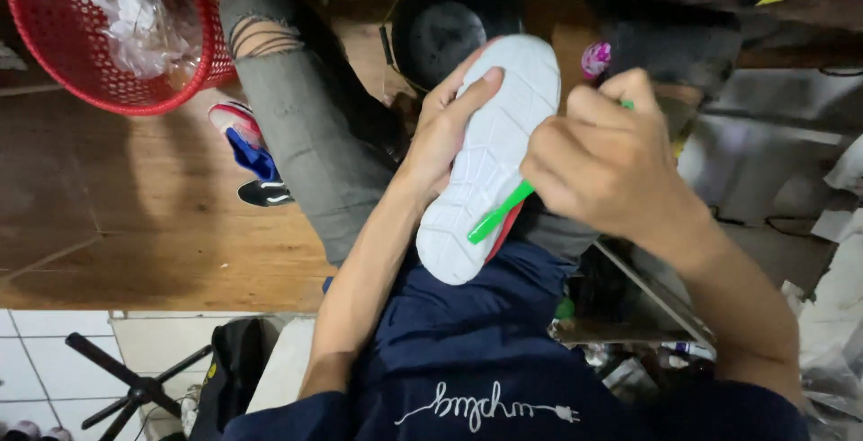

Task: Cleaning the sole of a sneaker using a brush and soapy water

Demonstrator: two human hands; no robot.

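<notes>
Over the lap, above a dark blue shirt [467, 333], held sole-up: a white-soled shoe [490, 162], tilted with the toe end toward the chest and the heel toward a black round pan [445, 27] beyond. Gripped along its left edge by the left hand [440, 131], thumb laid flat across the sole, fingers wrapped out of sight round the upper. Closed in a fist round a green brush handle [499, 214], the right hand [602, 158], handle tip poking out low over the sole beside a strip of red upper; bristle end hidden behind the knuckles, possibly the pink tuft near the heel, though hard to say. Likely light and easy to turn in one hand, with a springy foam sole that gives a little under pressure and a grooved tread offering decent purchase for the thumb; upper probably soft and collapsible, so best taken across the firm midsole edges rather than by the fabric. Nothing fragile about it, though a wet sole could get slippery. Off to the left, a grey ripped trouser leg [301, 126], a second sneaker [252, 153] on the wooden floor [117, 225], and a red mesh basket [54, 54] with crumpled plastic inside.
</notes>
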